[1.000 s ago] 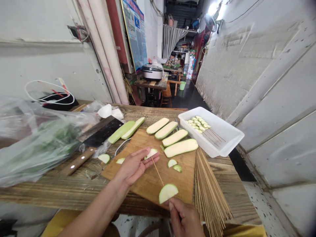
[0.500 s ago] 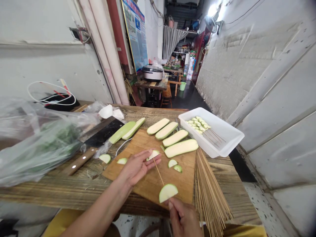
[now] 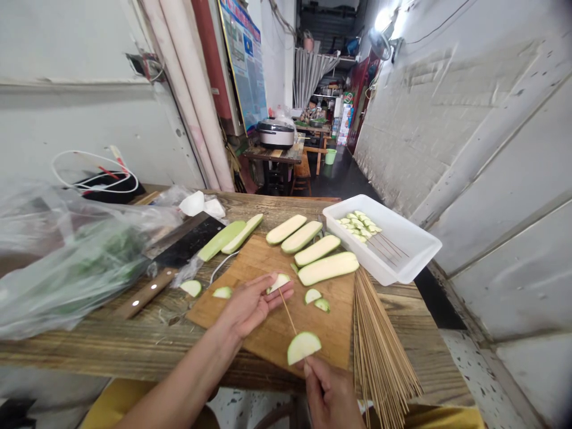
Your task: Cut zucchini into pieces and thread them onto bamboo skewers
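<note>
My left hand (image 3: pixel 257 304) pinches a half-round zucchini slice (image 3: pixel 279 282) over the cutting board, thumb on top and fingers beneath. A thin bamboo skewer (image 3: pixel 288 313) has its tip at that slice; whether it has gone in I cannot make out. Farther down the skewer sits a larger half-round slice (image 3: pixel 304 348). My right hand (image 3: pixel 333 390) is closed on the skewer's lower end, just below this larger slice. Halved zucchinis (image 3: pixel 328 268) lie across the far side of the cutting board (image 3: pixel 263 339). Small cut pieces (image 3: pixel 313 295) rest on the board to the right of my left hand.
A bundle of bamboo skewers (image 3: pixel 384 351) lies right of the board. Behind it, a white plastic tub (image 3: pixel 417 244) holds skewered slices (image 3: pixel 357 225). A cleaver (image 3: pixel 187 238) and a plastic bag of greens (image 3: pixel 89 262) are at left. A person (image 3: pixel 311 110) sits far back.
Almost nothing differs. Both hands keep their hold, and the larger slice and the skewer have shifted only very slightly.
</note>
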A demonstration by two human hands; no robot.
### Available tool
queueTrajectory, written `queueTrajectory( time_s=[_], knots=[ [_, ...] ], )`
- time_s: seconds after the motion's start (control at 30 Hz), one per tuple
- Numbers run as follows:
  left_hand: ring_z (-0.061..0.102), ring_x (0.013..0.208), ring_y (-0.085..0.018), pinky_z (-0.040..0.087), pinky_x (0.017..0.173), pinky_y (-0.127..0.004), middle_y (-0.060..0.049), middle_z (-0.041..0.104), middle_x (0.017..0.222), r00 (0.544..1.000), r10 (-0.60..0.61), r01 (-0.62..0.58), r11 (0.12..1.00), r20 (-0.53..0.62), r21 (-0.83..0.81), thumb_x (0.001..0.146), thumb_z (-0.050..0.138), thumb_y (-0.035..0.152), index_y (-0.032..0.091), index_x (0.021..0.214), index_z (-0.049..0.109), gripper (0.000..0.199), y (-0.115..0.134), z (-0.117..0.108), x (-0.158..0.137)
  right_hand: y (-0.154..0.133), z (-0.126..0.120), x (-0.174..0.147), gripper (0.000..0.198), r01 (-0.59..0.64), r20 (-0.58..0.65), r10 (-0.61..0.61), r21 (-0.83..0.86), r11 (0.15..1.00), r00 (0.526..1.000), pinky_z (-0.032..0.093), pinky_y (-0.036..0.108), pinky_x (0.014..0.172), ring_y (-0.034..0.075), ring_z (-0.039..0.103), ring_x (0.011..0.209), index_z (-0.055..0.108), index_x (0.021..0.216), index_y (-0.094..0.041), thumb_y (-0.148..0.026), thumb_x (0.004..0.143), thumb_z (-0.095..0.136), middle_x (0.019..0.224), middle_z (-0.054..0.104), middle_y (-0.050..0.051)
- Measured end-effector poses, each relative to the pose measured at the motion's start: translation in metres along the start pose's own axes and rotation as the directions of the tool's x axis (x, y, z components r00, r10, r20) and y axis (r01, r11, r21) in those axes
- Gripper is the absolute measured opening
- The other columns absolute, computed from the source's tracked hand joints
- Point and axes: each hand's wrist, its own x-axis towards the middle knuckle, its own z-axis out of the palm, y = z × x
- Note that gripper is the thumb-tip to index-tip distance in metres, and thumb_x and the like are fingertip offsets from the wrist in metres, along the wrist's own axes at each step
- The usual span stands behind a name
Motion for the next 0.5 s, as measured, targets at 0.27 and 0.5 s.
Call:
queueTrajectory(
  time_s=[0.27, 0.5],
  knots=[
    [0.068, 0.087, -0.025, 0.057, 0.081, -0.039, -0.014, 0.07, 0.087, 1.0, 0.0, 0.0, 1.0, 0.031, 0.006, 0.083, 0.051, 0.007, 0.007, 0.082, 0.061, 0.01, -0.0008, 0.0, 0.0003, -0.0037, -0.0017, 0.0025, 0.027, -0.012, 0.001, 0.012, 0.018, 1.0, 1.0, 0.036, 0.02, 0.05, 0.013, 0.055, 0.05, 0.056, 0.076, -0.017, -0.018, 0.091, 0.033, 0.06, 0.058, 0.001],
    [0.068, 0.087, -0.025, 0.056, 0.081, -0.039, -0.013, 0.07, 0.086, 0.999, 0.027, -0.027, 0.999, 0.039, 0.02, 0.083, 0.051, 0.007, 0.007, 0.081, 0.062, 0.011, -0.0023, -0.0004, 0.0003, -0.0046, 0.0007, 0.0033, 0.028, -0.028, -0.006, 0.028, 0.037, 0.999, 1.0, 0.037, 0.02, 0.051, 0.013, 0.056, 0.052, 0.057, 0.075, -0.017, -0.02, 0.091, 0.033, 0.059, 0.058, 0.002]
  ],
)
